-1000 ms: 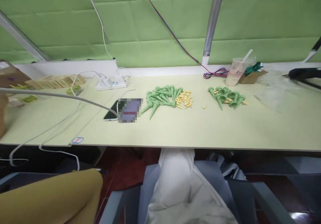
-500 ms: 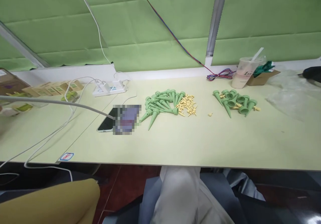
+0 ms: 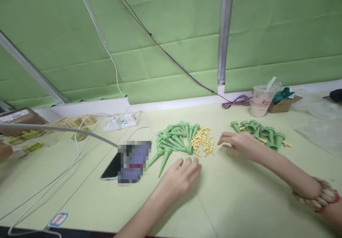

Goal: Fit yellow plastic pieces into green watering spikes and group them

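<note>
A heap of green plastic cone spikes (image 3: 173,140) lies mid-table, with a scatter of small yellow pegs (image 3: 202,144) at its right edge. A second, smaller heap of green cones (image 3: 260,133) lies further right. My left hand (image 3: 179,176) rests on the table just below the first heap, fingers loosely curled toward it and holding nothing. My right hand (image 3: 239,143) lies flat between the yellow pegs and the right heap, fingers stretched toward the pegs and empty. A beaded bracelet (image 3: 317,197) sits on my right wrist.
A phone (image 3: 113,167) on a grey cable lies left of the cones. A white power strip (image 3: 121,121), small cardboard boxes (image 3: 72,121), a plastic drink cup (image 3: 262,99), a brown box (image 3: 284,104) and clear plastic bags (image 3: 319,131) line the table's back and right side.
Both my hands have come into view and reached onto the table near the cones and pegs. The camera has tilted up, so the table edge and my lap have left the picture.
</note>
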{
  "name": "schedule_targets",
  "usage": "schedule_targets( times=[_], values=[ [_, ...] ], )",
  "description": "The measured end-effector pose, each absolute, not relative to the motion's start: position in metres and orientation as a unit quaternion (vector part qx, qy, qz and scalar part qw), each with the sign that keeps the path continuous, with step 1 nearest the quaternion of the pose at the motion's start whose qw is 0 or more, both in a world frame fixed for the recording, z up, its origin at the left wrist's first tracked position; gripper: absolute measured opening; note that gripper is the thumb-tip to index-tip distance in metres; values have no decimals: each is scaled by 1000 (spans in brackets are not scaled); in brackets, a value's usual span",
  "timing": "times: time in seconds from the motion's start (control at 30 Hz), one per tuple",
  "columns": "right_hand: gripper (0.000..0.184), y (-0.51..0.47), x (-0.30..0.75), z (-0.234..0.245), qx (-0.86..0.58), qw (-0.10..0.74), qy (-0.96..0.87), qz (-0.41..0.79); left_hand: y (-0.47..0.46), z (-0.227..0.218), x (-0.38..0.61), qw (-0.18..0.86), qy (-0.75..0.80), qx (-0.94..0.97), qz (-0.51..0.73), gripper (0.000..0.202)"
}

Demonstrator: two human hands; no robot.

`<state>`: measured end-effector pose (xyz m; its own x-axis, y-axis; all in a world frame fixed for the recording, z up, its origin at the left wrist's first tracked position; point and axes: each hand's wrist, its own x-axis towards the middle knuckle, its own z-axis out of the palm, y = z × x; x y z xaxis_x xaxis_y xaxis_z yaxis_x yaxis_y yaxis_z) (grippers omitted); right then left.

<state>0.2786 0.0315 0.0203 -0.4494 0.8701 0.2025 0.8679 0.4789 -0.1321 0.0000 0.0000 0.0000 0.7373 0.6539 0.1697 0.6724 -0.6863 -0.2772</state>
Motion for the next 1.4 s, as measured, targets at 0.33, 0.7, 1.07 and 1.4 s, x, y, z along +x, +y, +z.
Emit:
schedule_targets(
  times=[0.33, 0.7, 1.07, 1.4],
  values=[
    [25, 46, 292, -1, -629, 55, -754, 181, 85, -6, 19, 136, -433, -882, -124, 33],
    [36, 44, 261, -32, -540, 208, -809, 104, 17, -8, 55, -631, -411, -552, -359, 49],
    [41, 64, 261, -56, -550, 215, -805, 63, 27, -22, 53, -716, -366, -485, -343, 49],
    [45, 45, 250, -38, -535, 228, -812, 56, 33, -17, 49, -760, -352, -469, -282, 54]
  ],
)
